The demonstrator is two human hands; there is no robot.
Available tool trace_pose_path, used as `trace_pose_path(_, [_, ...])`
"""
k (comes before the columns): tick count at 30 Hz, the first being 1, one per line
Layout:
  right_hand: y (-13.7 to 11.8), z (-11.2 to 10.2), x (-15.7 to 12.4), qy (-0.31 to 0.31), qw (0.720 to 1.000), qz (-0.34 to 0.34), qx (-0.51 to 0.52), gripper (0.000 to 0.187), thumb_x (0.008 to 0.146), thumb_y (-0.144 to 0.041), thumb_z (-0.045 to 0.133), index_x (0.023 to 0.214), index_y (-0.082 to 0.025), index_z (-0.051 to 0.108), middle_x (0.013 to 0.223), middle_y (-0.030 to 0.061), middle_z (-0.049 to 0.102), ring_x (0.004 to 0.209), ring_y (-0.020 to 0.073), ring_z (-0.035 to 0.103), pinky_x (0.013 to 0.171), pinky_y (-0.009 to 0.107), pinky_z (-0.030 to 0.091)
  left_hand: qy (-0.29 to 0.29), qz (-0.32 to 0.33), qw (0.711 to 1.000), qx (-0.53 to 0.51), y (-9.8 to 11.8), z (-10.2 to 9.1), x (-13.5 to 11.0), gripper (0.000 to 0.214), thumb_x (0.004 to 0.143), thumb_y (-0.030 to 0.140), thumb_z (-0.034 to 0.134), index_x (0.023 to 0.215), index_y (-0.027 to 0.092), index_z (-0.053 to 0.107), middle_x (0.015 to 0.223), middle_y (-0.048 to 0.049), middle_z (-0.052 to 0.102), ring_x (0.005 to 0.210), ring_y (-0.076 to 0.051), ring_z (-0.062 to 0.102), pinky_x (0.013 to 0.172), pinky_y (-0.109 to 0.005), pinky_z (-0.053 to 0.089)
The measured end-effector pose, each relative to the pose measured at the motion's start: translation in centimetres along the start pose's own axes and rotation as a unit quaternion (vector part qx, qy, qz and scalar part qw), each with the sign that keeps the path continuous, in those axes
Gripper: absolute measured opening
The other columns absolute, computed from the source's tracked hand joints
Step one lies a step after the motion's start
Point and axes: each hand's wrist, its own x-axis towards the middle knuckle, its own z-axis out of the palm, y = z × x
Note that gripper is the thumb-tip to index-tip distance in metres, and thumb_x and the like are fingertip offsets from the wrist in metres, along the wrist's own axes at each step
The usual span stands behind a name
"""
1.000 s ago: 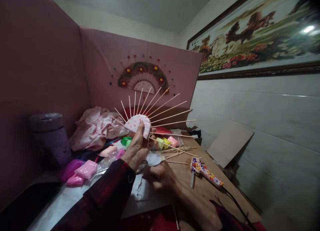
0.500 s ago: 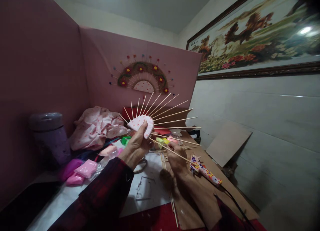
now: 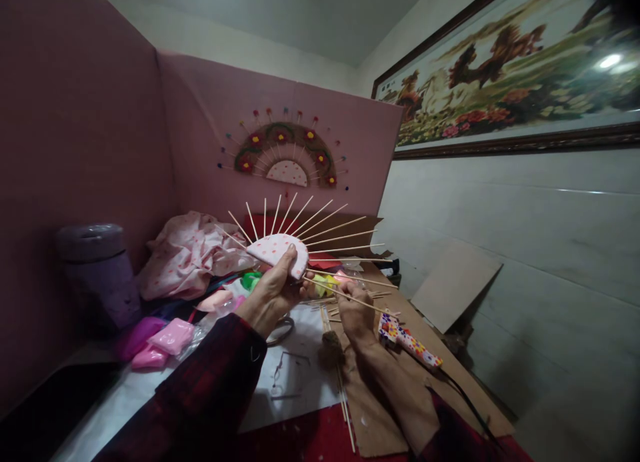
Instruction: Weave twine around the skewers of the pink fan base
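Clamping the spotted half-disc [image 3: 274, 247], just off ctr twd 8 o'clock, L hand [image 3: 274, 290] thumbs its face; R hand's [image 3: 356, 307] fingers curl at lowest stick [image 3: 324, 286], grip unclear; prob. light, sticks [image 3: 343, 241] brittle, so best held by half-disc.

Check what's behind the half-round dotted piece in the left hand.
Behind the piece: something red, then the pink board bearing a decorated fan. The left hand grips it, thumb in front; the back face and whatever touches it there are covered.
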Motion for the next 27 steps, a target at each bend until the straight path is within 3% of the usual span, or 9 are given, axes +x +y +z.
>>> trace_pose_path(3, [2.0,1.5,2.0,-0.001,1.000,0.004,-0.003,0.025,0.082,-0.035,0.042,0.083,-0.022,0.064,0.074,0.0036,0.062,0.076,0.0186,0.057,0.063,0.030,0.045,0.009,0.006,1.000,0.009,-0.1,0.0,-0.1,0.020,0.076,0.033,0.058,0.071,0.014,0.054,0.051,0.0000,0.053,0.036,-0.010,0.048,0.033,-0.022,0.039])
trace_pose_path(7, [4.4,4.1,4.8,0.008,1.000,0.007,-0.018,0.020,0.073,-0.026,0.058,0.091,-0.019,0.064,0.093,0.0048,0.062,0.092,0.0202,0.055,0.086,0.035,0.042,0.013,0.035,0.999,-0.023,-0.4,0.2,0.0,0.016,0.077,0.028,0.058,0.071,0.014,0.053,0.050,0.0015,0.051,0.036,-0.009,0.047,0.034,-0.021,0.039])
trace_pose_path(10, [4.0,5.3,4.9,-0.046,0.997,-0.017,0.065,0.029,0.082,-0.023,0.047,0.109,-0.020,0.055,0.117,0.0067,0.053,0.111,0.0185,0.047,0.099,0.037,0.034,-0.008,0.035,0.998,-0.042,-1.1,0.1,0.3,0.016,0.077,0.028,0.058,0.071,0.014,0.052,0.051,0.0011,0.051,0.037,-0.009,0.048,0.035,-0.021,0.040])
trace_pose_path(12, [3.3,5.7,4.4,-0.064,0.986,-0.004,0.155,0.028,0.085,-0.023,0.043,0.112,-0.021,0.051,0.119,0.0067,0.052,0.111,0.0174,0.048,0.098,0.036,0.036,-0.016,0.027,0.999,-0.043,-1.7,0.0,0.5,0.016,0.079,0.027,0.056,0.071,0.014,0.052,0.052,0.0005,0.052,0.039,-0.010,0.049,0.035,-0.021,0.040])
trace_pose_path(16, [3.1,6.1,3.9,-0.023,0.972,0.034,0.229,0.024,0.081,-0.022,0.052,0.105,-0.020,0.051,0.109,0.0057,0.058,0.100,0.0162,0.055,0.092,0.034,0.042,-0.005,0.037,0.999,-0.039,-2.6,-0.1,1.0,0.011,0.079,0.023,0.056,0.072,0.014,0.054,0.055,-0.0003,0.056,0.041,-0.010,0.051,0.037,-0.021,0.040])
trace_pose_path(20, [4.1,6.2,4.2,-0.001,0.977,0.035,0.208,0.020,0.079,-0.022,0.056,0.098,-0.018,0.053,0.101,0.0059,0.061,0.094,0.0155,0.058,0.087,0.033,0.045,-0.006,0.036,0.998,-0.059,-3.0,-0.3,1.3,0.012,0.079,0.024,0.056,0.072,0.014,0.054,0.054,-0.0003,0.057,0.041,-0.010,0.051,0.039,-0.021,0.041])
trace_pose_path(25, [4.3,5.9,3.9,0.043,0.995,-0.022,0.083,0.009,0.076,-0.023,0.060,0.081,-0.017,0.063,0.087,0.0049,0.063,0.084,0.0160,0.059,0.080,0.032,0.047,0.015,0.007,0.996,-0.082,-2.9,-0.3,1.1,0.013,0.078,0.026,0.057,0.073,0.014,0.055,0.055,-0.0007,0.057,0.041,-0.010,0.051,0.036,-0.020,0.038])
trace_pose_path(27, [4.0,5.9,3.8,0.035,0.995,-0.017,0.096,0.011,0.076,-0.023,0.060,0.082,-0.017,0.067,0.085,0.0043,0.065,0.083,0.0166,0.060,0.081,0.033,0.046,0.017,-0.001,0.996,-0.083,-2.9,-0.2,1.0,0.014,0.078,0.027,0.058,0.072,0.014,0.055,0.054,-0.0004,0.057,0.040,-0.009,0.050,0.036,-0.019,0.037])
